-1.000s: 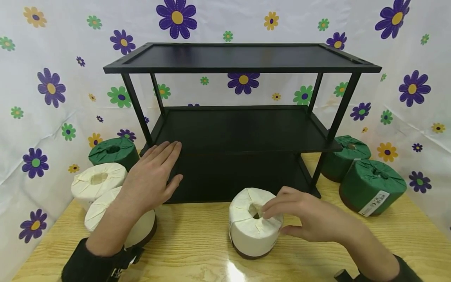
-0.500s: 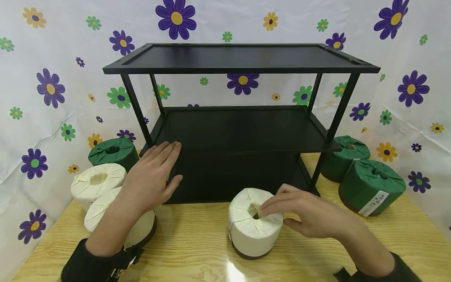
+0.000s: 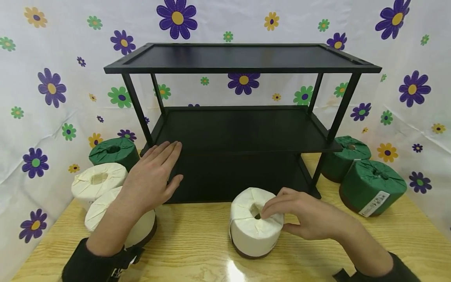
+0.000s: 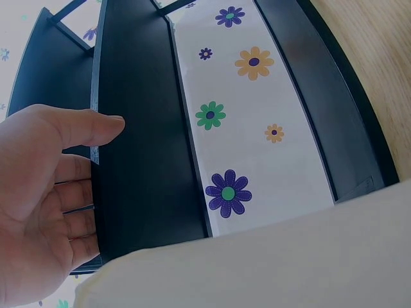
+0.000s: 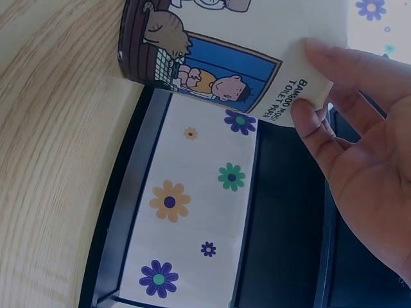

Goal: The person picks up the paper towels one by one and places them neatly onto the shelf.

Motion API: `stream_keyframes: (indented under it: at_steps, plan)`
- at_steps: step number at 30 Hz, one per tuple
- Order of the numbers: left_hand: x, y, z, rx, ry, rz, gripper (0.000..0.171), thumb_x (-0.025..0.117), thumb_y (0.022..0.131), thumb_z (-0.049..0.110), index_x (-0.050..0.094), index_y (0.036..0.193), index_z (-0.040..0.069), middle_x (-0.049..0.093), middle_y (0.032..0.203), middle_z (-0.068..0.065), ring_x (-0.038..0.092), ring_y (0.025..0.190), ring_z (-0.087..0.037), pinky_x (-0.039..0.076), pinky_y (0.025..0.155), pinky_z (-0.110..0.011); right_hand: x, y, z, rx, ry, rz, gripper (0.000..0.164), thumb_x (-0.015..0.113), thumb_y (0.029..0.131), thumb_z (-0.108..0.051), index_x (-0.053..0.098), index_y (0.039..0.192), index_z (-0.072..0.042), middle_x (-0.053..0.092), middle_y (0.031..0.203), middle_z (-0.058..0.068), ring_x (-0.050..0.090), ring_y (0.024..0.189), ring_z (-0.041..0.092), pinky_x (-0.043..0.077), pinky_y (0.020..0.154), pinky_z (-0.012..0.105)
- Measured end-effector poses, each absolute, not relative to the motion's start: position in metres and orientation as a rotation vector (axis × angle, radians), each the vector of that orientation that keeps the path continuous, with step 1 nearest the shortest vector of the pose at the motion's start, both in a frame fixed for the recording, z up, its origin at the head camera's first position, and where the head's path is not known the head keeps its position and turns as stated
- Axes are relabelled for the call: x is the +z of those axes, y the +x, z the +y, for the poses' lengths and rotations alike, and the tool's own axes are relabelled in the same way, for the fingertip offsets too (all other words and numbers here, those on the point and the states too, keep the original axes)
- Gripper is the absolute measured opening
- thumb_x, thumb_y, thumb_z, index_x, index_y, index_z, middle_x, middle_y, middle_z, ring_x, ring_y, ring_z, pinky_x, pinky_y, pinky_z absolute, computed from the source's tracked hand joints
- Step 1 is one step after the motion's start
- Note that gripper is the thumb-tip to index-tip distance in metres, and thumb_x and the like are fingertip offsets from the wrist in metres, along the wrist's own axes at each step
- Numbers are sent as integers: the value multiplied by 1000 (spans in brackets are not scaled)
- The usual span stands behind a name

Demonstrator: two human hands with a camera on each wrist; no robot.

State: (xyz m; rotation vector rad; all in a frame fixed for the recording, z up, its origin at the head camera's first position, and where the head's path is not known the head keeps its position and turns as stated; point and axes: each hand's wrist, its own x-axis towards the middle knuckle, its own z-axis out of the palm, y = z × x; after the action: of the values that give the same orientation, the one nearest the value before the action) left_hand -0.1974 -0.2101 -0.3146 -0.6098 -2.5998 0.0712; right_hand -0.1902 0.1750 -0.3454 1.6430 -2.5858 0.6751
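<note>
The right hand (image 3: 306, 215) is pinching the top rim of a cream paper-wrapped cylindrical roll (image 3: 255, 241), which is sitting on the light wood tabletop (image 3: 193, 235) in front of a black three-tier rack (image 3: 225, 57). Only the right wrist cam is showing its print: cartoon cat (image 5: 166, 32), "BAMBOO" and "TOILET PAPER", one word getting hard to make out. A white label (image 3: 374, 203) on a green paper-wrapped roll (image 3: 377, 180) is coming out too tiny. Left hand (image 3: 148, 182) is stretching straight-fingered by the middle shelf (image 3: 232, 129), gripping nothing; its forearm (image 3: 114, 227) is half hiding another cream roll (image 3: 144, 229).
</note>
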Motion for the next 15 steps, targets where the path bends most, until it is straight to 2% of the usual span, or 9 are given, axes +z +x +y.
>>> stream_keyframes:
  at_steps: [15]
  plan:
    - [-315,-197,-210,65,-614,-2598,72,68,91,31,41,149,-3,45,152,-23,43,140,-41,35,116,-56,-342,-185,172,680,1593,-2639,46,84,77,-4,71,116,-24,69,119,-11,58,102,9,56,84,24]
